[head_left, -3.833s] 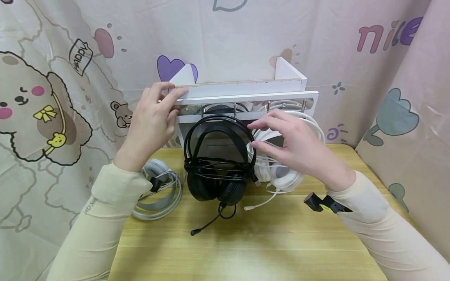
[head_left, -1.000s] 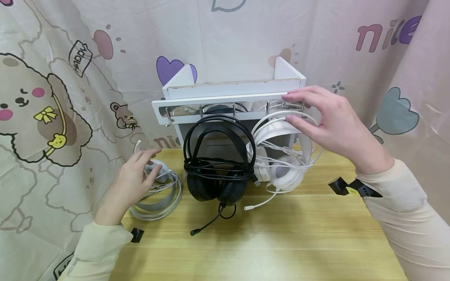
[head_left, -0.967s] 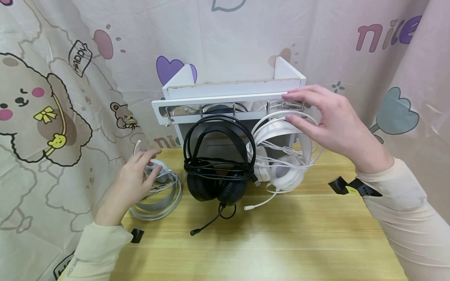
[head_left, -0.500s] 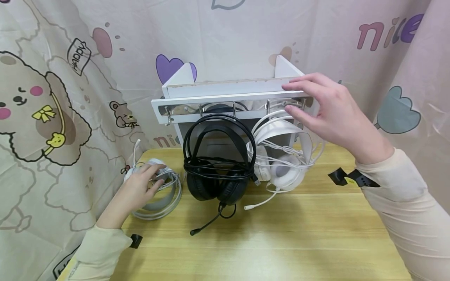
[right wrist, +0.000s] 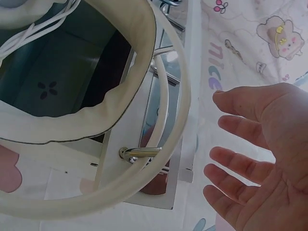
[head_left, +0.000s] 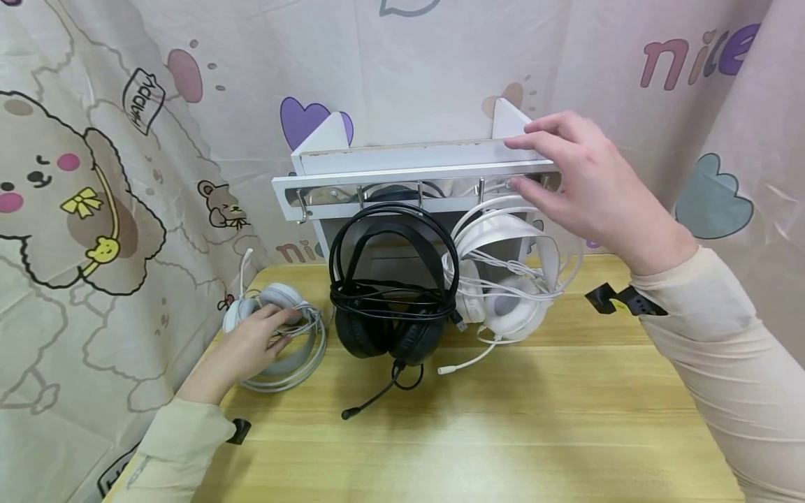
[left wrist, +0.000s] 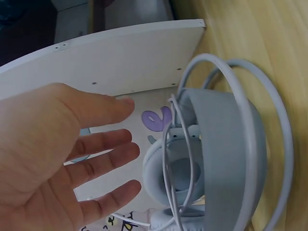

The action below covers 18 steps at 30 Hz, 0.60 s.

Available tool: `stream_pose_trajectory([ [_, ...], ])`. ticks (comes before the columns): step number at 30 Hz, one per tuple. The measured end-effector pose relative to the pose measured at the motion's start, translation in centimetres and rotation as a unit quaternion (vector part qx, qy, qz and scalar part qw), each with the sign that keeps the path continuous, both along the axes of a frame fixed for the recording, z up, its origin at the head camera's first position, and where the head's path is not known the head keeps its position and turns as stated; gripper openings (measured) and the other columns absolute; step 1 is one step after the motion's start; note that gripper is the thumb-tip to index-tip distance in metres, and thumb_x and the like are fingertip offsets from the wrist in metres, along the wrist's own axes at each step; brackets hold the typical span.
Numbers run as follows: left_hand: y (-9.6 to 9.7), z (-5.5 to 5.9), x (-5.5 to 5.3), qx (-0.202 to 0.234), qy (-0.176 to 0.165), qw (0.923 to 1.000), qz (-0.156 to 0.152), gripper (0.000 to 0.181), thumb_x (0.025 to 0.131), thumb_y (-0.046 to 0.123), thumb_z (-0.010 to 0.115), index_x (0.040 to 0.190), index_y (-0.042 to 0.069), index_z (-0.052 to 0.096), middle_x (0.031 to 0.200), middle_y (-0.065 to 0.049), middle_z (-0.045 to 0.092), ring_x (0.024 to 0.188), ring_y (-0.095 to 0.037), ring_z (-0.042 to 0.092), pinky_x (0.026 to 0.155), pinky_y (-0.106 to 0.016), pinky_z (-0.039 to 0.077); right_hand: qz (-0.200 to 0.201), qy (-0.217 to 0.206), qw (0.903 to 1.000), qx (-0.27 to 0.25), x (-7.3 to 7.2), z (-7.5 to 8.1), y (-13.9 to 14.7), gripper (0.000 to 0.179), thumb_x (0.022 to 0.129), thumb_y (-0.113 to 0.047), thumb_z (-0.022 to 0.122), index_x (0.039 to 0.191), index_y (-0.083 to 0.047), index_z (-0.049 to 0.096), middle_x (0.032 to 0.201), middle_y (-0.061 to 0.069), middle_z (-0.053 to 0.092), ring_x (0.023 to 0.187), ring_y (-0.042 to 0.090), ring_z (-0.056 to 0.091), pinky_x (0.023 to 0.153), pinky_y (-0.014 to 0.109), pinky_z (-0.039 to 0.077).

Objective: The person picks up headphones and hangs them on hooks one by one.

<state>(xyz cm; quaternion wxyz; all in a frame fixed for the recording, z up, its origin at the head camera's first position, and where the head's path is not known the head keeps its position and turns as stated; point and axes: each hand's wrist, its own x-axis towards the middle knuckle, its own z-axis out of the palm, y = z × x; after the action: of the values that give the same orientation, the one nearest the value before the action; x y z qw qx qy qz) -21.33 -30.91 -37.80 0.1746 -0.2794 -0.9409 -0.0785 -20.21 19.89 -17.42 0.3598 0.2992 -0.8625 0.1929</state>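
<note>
In the head view my left hand [head_left: 251, 344] is over a grey headset [head_left: 281, 296] that lies on the table with its cable looped round it. The left wrist view shows this hand [left wrist: 53, 154] with fingers extended beside the headset's wide headband [left wrist: 221, 144], a gap between them. My right hand [head_left: 594, 188], fingers apart and holding nothing, is at the right end of a white hook rack [head_left: 409, 171]. A white headset [head_left: 512, 314] hangs below it; its hoop [right wrist: 182, 110] loops over hooks. A black headset [head_left: 361, 328] hangs in the middle.
The leftmost metal hook [head_left: 303, 206] bears nothing. Microphone booms of the black and white headsets stick out over the wooden table [head_left: 472, 433]. A patterned curtain [head_left: 409, 77] stands behind and on both sides.
My left hand has left the rack's left end and come down to the grey headset. My right hand has moved right from between the hanging headsets, then risen slightly.
</note>
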Motion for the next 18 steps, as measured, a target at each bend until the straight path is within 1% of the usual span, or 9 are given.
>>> stream_pose_trajectory([
  [3,0.0,-0.1,-0.4,-0.018,-0.009,0.9998,-0.001,0.036,0.091,0.003,0.081,0.126,0.006,0.073,0.113,-0.015,0.071,0.094,-0.030,0.070,0.075,-0.047,0.060,-0.004,-0.005,0.9999,0.012,-0.3,0.1,-0.2,0.046,0.094,-0.007,0.080,0.139,-0.003,0.070,0.143,0.028,0.060,0.132,0.049,0.054,0.108,0.064,0.045],
  [6,0.1,-0.2,-0.8,-0.036,-0.010,0.9993,-0.005,0.037,0.091,-0.001,0.080,0.126,0.007,0.073,0.110,-0.013,0.070,0.092,-0.027,0.068,0.073,-0.044,0.058,-0.006,-0.005,0.9996,0.026,-0.5,0.1,-0.3,0.044,0.095,-0.007,0.079,0.138,-0.002,0.070,0.141,0.029,0.060,0.130,0.049,0.053,0.106,0.064,0.044],
  [10,0.3,-0.5,-1.5,-0.055,0.005,0.9983,-0.020,0.039,0.089,-0.004,0.080,0.125,0.008,0.073,0.108,-0.012,0.069,0.089,-0.027,0.068,0.069,-0.043,0.057,-0.006,0.007,0.9992,0.040,-0.7,0.0,-0.4,0.042,0.095,-0.006,0.079,0.135,-0.001,0.071,0.137,0.030,0.061,0.124,0.050,0.054,0.102,0.063,0.044],
  [13,0.6,-0.7,-2.1,-0.064,0.021,0.9971,-0.036,0.039,0.088,-0.004,0.081,0.124,0.009,0.074,0.109,-0.012,0.070,0.088,-0.027,0.069,0.068,-0.044,0.057,-0.008,0.020,0.9986,0.049,-0.8,-0.1,-0.5,0.040,0.094,-0.005,0.079,0.133,0.000,0.071,0.132,0.030,0.061,0.120,0.049,0.054,0.099,0.060,0.044],
  [16,0.9,-1.0,-2.7,-0.071,0.033,0.9956,-0.052,0.040,0.087,-0.006,0.080,0.124,0.009,0.074,0.110,-0.012,0.071,0.089,-0.027,0.069,0.067,-0.043,0.057,-0.020,0.024,0.9979,0.057,-0.9,-0.2,-0.6,0.040,0.096,-0.006,0.078,0.135,-0.001,0.071,0.130,0.028,0.060,0.117,0.047,0.053,0.095,0.057,0.044],
  [18,1.1,-1.2,-3.2,-0.075,0.034,0.9949,-0.058,0.041,0.086,-0.007,0.078,0.124,0.010,0.075,0.110,-0.012,0.071,0.088,-0.027,0.069,0.066,-0.041,0.057,-0.029,0.023,0.9975,0.060,-1.0,-0.3,-0.7,0.041,0.097,-0.008,0.077,0.137,-0.003,0.071,0.130,0.026,0.060,0.115,0.045,0.051,0.092,0.056,0.045],
])
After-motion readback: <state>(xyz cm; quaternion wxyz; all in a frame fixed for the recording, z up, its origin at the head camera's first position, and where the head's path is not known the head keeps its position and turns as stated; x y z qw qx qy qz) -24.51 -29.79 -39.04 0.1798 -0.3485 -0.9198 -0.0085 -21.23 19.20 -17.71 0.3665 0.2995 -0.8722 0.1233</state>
